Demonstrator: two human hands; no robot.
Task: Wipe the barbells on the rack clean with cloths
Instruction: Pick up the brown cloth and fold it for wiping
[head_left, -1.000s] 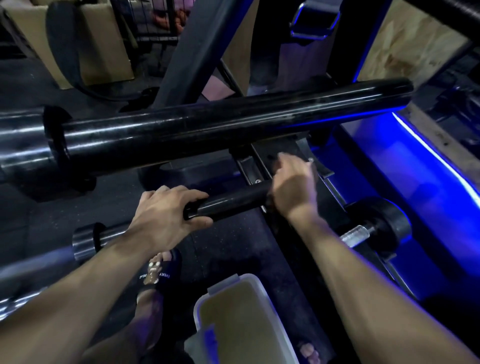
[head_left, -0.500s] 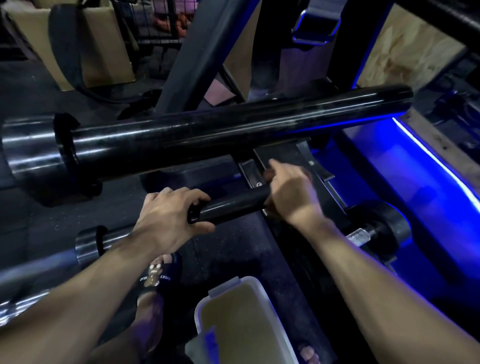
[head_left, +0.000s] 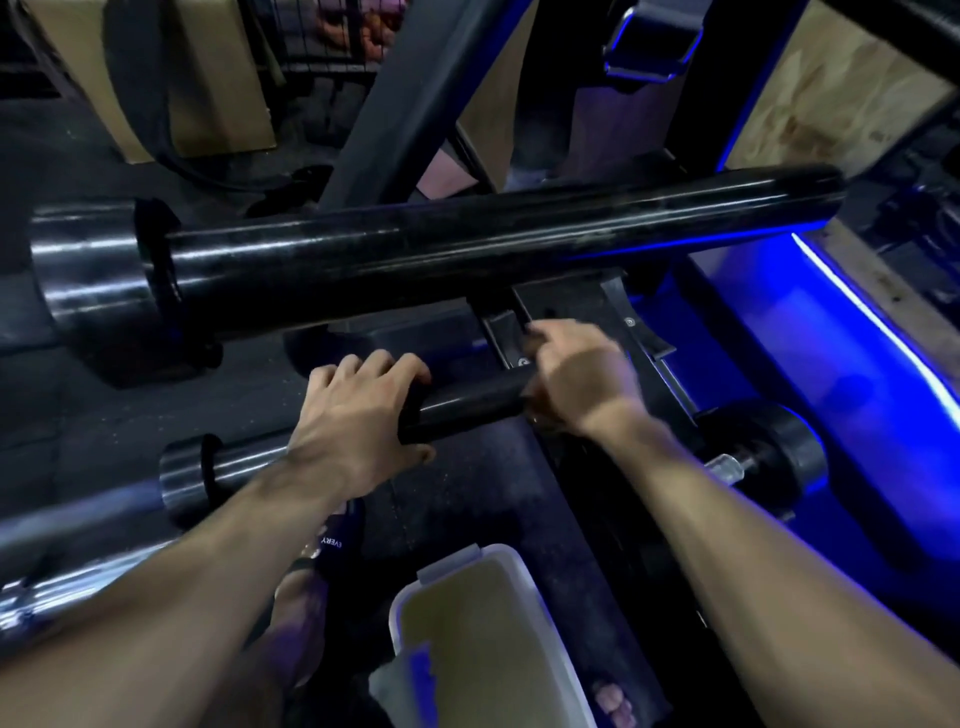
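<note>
Lower barbell sleeve (head_left: 462, 405) lies on the rack (head_left: 571, 306), beneath a larger barbell sleeve (head_left: 467, 254). Left hand (head_left: 358, 421) grips its free end, fingers curled round. Right hand (head_left: 582, 379) grips the rack end; cloth not discernible. Tub (head_left: 498, 639) on the floor.

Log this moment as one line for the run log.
left hand: grips lower bar | right hand: at bar's rack end, grip unclear | cloth: not visible | tub: on floor
</note>
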